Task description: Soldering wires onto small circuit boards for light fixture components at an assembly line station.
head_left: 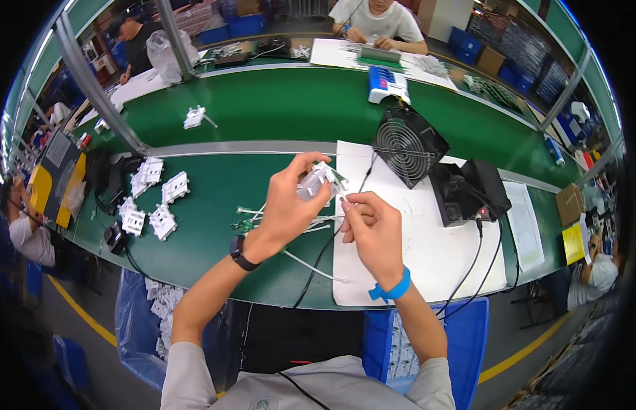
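Cables (311, 265) lay on the surface (208, 239) at the frame's centre, plastic parts (175, 188) left of them; right of centre, a fan (404, 148) stood left of a box (449, 198). Bins (471, 335) sat lower left and right.
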Available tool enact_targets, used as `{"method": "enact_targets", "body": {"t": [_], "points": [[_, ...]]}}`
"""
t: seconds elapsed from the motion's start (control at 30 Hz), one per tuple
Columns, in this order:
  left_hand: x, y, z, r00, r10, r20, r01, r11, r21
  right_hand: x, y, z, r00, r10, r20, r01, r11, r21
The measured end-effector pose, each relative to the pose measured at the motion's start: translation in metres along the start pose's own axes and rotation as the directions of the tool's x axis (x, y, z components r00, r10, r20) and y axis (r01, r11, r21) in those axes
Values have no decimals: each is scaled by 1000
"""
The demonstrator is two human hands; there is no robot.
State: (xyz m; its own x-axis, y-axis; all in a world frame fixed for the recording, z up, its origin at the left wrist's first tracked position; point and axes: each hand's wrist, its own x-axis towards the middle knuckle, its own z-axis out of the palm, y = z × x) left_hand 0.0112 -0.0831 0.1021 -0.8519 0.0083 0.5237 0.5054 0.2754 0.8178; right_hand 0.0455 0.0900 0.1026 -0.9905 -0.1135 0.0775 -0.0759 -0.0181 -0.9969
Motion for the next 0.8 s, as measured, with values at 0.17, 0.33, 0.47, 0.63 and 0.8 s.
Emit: {"method": "enact_targets", "body": {"t": [0.17, 0.33, 0.47, 0.63, 0.8], "points": [[7, -4, 75, 963, -230, 139, 257, 939, -226, -2, 21, -18, 819, -568, -77, 360, 615, -702], [7, -26, 108, 908, -258, 329, 368, 867, -335, -6, 39, -53, 861, -503, -73, 247, 540, -805], [4, -44, 120, 845, -270, 462, 429, 858, -283, -14, 51, -92, 958, -270, -93, 158, 772, -615], [-8, -70, 122, 840, -295, 455, 360, 931, -61, -1, 62, -176, 841, -15, -541, 1, 1000, -26], [-18, -76, 128, 784, -311, 537, 379, 925, -18, 29, 53, -196, 679, -26, -734, 45, 999, 6]]}}
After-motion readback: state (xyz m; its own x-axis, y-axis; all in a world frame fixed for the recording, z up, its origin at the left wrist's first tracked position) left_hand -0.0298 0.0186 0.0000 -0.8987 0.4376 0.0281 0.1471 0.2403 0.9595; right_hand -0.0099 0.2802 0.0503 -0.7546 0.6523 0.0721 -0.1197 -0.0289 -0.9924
